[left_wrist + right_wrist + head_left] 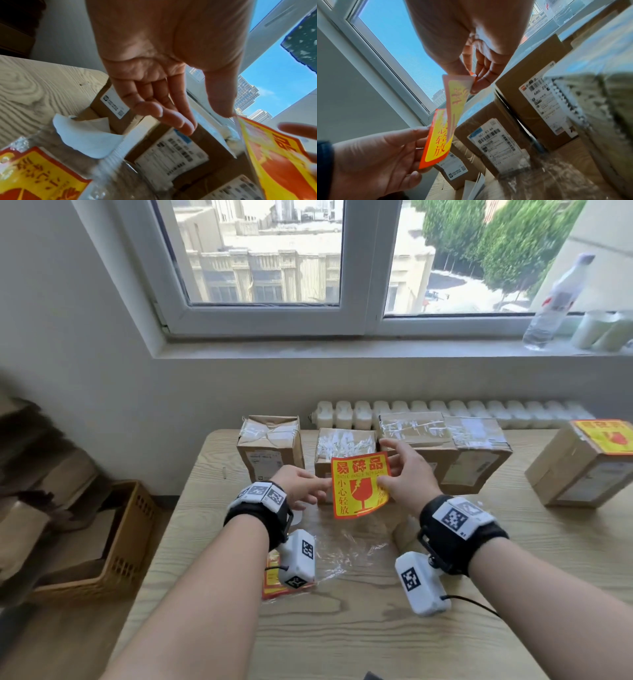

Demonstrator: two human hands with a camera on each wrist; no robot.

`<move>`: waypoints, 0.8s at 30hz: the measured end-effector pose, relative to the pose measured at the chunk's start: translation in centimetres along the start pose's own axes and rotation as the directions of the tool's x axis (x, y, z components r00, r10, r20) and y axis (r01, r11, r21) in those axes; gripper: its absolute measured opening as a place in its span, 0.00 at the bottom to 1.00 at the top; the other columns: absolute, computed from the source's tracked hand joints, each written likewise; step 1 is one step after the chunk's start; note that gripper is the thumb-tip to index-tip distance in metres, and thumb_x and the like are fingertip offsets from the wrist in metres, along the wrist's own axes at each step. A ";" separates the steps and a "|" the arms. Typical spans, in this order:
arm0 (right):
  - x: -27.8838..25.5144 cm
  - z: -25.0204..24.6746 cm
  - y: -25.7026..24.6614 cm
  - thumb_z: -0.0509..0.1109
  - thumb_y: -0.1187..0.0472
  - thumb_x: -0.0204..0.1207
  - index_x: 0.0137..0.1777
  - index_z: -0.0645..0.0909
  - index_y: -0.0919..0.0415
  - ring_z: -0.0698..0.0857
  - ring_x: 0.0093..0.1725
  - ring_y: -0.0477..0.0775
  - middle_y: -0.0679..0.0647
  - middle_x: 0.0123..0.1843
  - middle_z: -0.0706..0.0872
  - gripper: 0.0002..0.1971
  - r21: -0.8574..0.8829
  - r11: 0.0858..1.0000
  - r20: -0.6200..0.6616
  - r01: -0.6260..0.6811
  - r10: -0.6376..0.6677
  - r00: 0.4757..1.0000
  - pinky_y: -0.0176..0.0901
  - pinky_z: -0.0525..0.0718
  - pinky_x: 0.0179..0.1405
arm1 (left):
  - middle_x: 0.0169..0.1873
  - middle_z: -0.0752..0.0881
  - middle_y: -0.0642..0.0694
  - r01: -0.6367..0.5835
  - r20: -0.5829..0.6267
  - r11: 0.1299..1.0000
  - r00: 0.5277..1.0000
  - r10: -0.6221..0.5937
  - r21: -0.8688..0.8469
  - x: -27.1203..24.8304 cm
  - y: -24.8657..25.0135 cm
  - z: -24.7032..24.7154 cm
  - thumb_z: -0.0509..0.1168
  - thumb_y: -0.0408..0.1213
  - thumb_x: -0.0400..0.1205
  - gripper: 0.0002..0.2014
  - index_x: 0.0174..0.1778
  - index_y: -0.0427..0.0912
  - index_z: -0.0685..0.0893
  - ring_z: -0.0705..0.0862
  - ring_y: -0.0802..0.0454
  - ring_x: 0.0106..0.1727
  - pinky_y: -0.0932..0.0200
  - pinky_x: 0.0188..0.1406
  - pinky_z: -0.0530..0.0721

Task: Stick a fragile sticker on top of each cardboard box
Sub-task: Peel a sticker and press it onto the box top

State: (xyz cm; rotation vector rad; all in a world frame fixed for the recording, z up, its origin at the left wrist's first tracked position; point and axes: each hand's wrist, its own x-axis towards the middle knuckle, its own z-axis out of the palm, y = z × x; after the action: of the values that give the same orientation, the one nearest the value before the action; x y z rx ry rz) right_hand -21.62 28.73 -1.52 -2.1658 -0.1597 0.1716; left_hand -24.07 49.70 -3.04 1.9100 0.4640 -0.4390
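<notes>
So right now I'm holding one fragile sticker up in the air between both hands, just in front of the row of boxes, and I'm pretty sure I'm peeling it off its backing. My right hand is pinching the sticker's far edge between thumb and fingers, and in the right wrist view a paler layer is curling away from the printed face right at those fingertips, which is why I'm reading this as the peel step. My left hand is pinching the near-side edge with the thumb, other fingers loose, basically steadying the sheet so the right one has something to pull against. I'm keeping it off the bench so the sticky side isn't grabbing anything early. Just beyond my hands the small box is sitting with a bare taped top, so that's my guess for where this one's going; the left box and the wider taped box behind my right hand are looking unlabelled too. Way off to the right of my right hand, one labelled box is already wearing its sticker. Under my left wrist the sticker pack is lying in its clear wrap, close by for the next grab.
</notes>
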 end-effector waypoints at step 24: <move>-2.9 -11.7 5.6 0.72 0.77 0.69 0.61 0.75 0.53 0.85 0.52 0.51 0.51 0.52 0.84 0.25 0.160 0.986 -0.084 -0.052 0.066 0.994 0.35 0.84 0.35 | 0.34 0.86 0.44 -0.068 -0.011 0.977 0.998 0.067 -0.200 -4.0 7.7 12.4 0.69 0.30 0.80 0.05 0.39 0.40 0.82 0.82 0.55 0.32 0.65 0.26 0.84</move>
State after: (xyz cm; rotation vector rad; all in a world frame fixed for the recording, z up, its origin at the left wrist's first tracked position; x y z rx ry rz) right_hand -22.01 15.64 0.57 -2.0175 -0.0298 0.1168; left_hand -24.66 35.06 0.53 1.7263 0.4281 -0.3308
